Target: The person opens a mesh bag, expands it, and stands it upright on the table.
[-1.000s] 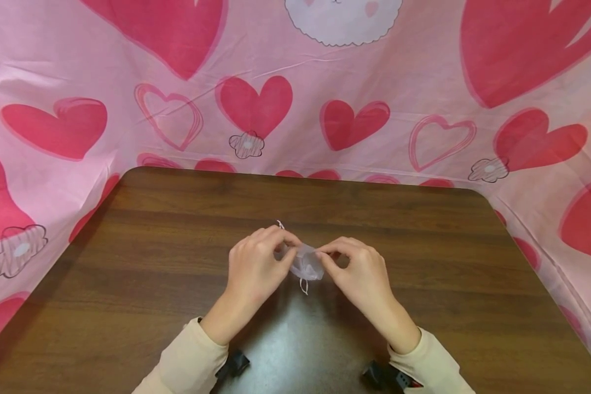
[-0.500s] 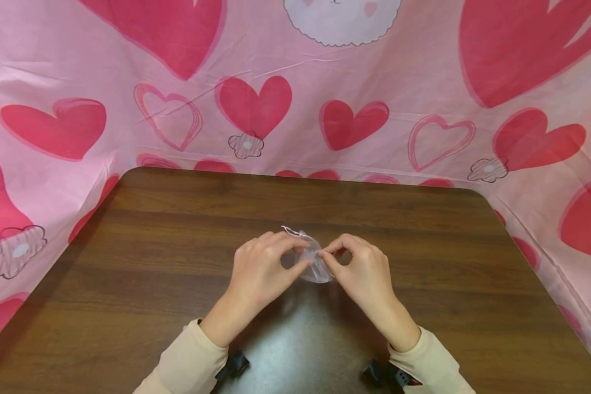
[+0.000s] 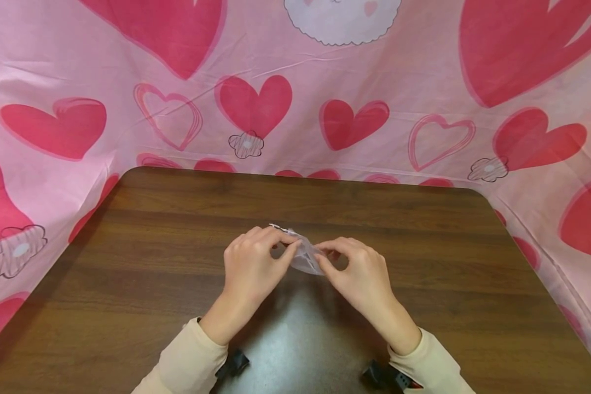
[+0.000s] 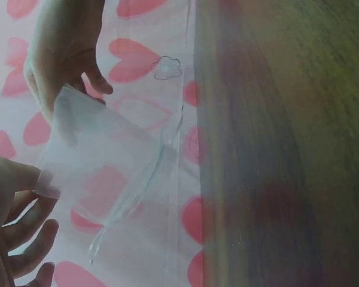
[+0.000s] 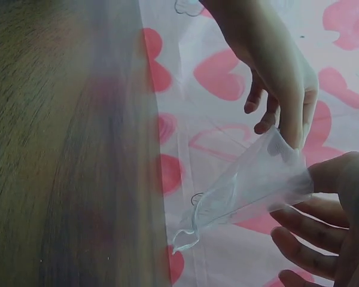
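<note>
A small sheer white drawstring pouch [image 3: 305, 259] is stretched between both hands above the table. My left hand [image 3: 252, 265] pinches one bottom corner between thumb and index finger. Across from it, my right hand [image 3: 360, 273] pinches the other side with thumb and fingertips. In the left wrist view the pouch [image 4: 102, 149] hangs tilted, see-through, its white cord [image 4: 146, 176] running along the lower, gathered end. The right wrist view shows the pouch [image 5: 251, 182] narrowing toward a loose cord loop [image 5: 188, 236]. No contents can be made out through the fabric.
A dark brown wooden table [image 3: 177, 219] with rounded far corners lies beneath the hands. Behind and beside it hangs a pink cloth [image 3: 305, 65] printed with red hearts. Black devices [image 3: 233, 365] are strapped near both wrists, under beige sleeves [image 3: 189, 358].
The left hand came in toward the right and then drew back left, spreading the pouch. The pouch has turned, and the cord loop once hanging at the near side is out of sight there.
</note>
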Demonstrator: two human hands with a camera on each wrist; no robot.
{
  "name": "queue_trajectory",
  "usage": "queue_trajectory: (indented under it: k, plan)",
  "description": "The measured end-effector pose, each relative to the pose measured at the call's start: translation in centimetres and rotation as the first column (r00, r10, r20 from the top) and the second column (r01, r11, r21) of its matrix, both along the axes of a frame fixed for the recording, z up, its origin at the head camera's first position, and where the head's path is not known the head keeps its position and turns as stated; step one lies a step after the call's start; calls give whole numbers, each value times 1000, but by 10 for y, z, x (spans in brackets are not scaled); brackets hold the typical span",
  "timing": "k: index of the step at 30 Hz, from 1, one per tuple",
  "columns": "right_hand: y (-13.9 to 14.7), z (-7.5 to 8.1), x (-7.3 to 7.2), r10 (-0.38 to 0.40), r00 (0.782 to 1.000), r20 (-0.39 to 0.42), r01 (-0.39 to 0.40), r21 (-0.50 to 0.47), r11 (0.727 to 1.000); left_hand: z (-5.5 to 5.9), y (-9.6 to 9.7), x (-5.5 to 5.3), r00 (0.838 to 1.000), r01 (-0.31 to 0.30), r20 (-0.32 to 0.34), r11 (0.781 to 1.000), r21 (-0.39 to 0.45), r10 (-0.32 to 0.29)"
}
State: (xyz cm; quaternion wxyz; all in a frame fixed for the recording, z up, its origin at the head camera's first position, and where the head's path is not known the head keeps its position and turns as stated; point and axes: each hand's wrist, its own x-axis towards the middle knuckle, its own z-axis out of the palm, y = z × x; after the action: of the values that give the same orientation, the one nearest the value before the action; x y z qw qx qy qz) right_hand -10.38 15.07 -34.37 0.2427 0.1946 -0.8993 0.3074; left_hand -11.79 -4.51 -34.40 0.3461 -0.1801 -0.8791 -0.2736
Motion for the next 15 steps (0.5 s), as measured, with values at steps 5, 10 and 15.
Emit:
queue_trajectory:
  k: [5, 10, 15]
  plan:
    - [1, 0, -1, -28, 999, -26, 28, -6, 1000, 1, -1, 0, 1000, -14, 14, 1000, 5, 14]
    - [1, 1, -1, -49, 998, -43, 48, -21, 999, 0, -2, -1, 999, 17, 29, 999, -33, -16]
    - [1, -1, -1, -48, 997, -54, 47, -19, 999, -1, -1, -2, 995, 97, 39, 991, -90, -94]
